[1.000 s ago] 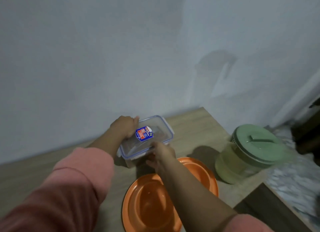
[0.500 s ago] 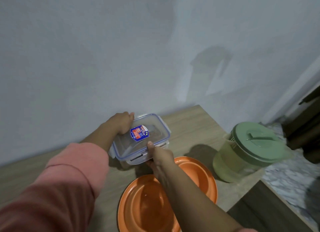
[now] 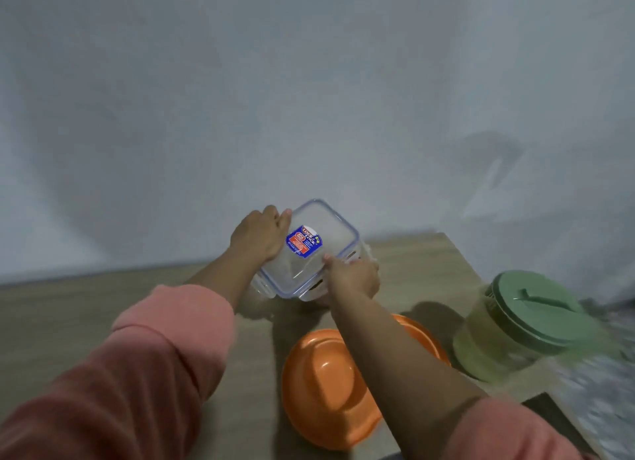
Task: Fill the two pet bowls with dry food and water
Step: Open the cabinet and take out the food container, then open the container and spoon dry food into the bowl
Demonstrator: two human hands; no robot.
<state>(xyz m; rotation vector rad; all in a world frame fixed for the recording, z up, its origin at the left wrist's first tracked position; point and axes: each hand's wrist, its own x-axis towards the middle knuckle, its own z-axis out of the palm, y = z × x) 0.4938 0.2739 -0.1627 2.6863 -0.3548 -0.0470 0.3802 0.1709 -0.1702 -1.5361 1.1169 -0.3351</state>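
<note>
A clear plastic food container (image 3: 323, 232) with a blue-edged lid and a blue and red sticker is held tilted above the wooden table (image 3: 86, 308), near the wall. My left hand (image 3: 257, 234) grips its far left side. My right hand (image 3: 354, 275) holds its near right edge at the lid clip. Two orange pet bowls lie below my right arm: the nearer bowl (image 3: 326, 387) is empty, the farther bowl (image 3: 422, 336) is mostly hidden by my forearm. A green-lidded jug (image 3: 515, 325) with pale liquid stands at the right.
A grey wall (image 3: 309, 98) rises just behind the table. The table's right edge drops off beside the jug to a patterned floor (image 3: 604, 401).
The container has been lifted off the table and turned, its lid tipped toward me. Both hands stay on it. My view has shifted right and up.
</note>
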